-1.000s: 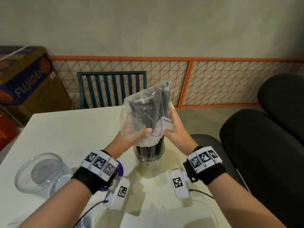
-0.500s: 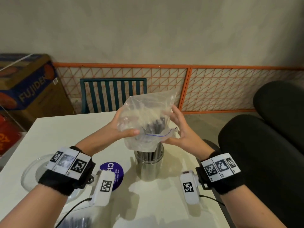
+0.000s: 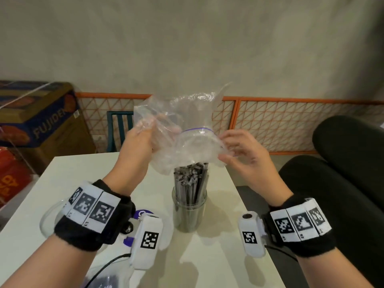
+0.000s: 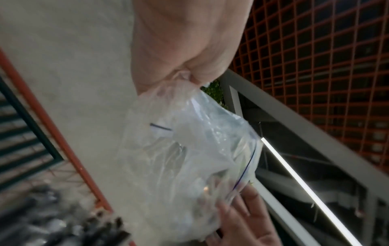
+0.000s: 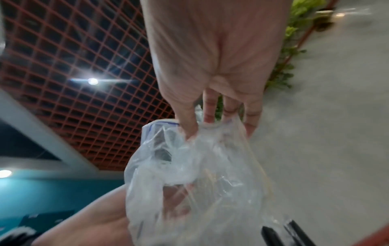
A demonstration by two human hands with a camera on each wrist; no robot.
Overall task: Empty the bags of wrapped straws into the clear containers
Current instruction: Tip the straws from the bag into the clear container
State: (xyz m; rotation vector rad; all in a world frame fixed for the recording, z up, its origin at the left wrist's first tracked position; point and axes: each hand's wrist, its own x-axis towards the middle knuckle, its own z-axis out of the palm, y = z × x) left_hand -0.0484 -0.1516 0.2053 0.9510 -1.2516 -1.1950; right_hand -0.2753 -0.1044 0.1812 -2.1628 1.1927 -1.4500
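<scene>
We wear a black fleecy band on each wrist, left wristband (image 3: 91, 217) and right wristband (image 3: 301, 225); each carries three white tiles with black square codes; a white camera box (image 3: 146, 242) with thin black cable hangs beside each.

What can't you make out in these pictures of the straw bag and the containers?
- Second clear container, head view: mostly hidden behind the left hand's wristband, so its contents cannot be told.
- Purple label, head view: covered by the wrist camera, text unreadable.
- Another bag, head view: cut off by the bottom edge.
- Straws, left wrist view: blurred.
- Bag: whether any straw remains, crumpled plastic hides it.
</scene>
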